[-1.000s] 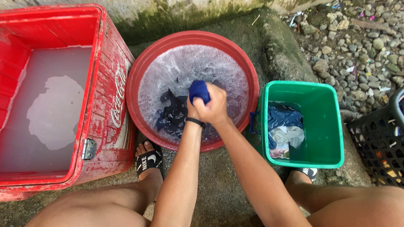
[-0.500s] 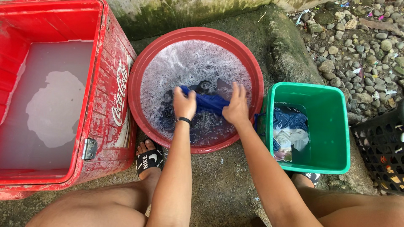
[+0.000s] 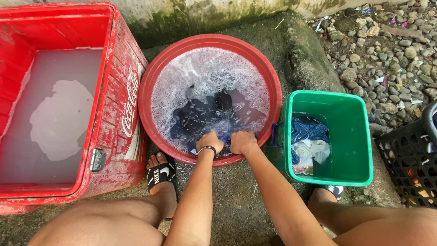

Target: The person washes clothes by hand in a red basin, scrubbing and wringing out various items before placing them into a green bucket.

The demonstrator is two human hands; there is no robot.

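Presently both my hands are at the near edge of the red basin [image 3: 154, 77], side by side and almost touching. My left hand [image 3: 210, 141], with a black band at the wrist, has its grip curled shut on the dark blue cloth [image 3: 205, 116]; my right hand [image 3: 243, 141] is likewise closed on the same cloth, fingertips under the suds. How much fabric each grip holds I cannot tell, as foam covers it. Beyond my knuckles the cloth spreads outward through soapy water [image 3: 205, 73] toward the middle of the basin, partly sunk. Below my left wrist, my foot in a black sandal [image 3: 160, 174] rests on the wet concrete ground [image 3: 227, 200]. Right of my right hand stands a green bin [image 3: 355, 136] holding blue and white laundry [image 3: 309, 143], and past it a black basket [image 3: 409, 159]. Left of my left hand sits a red cooler [image 3: 123, 109] filled with cloudy water.
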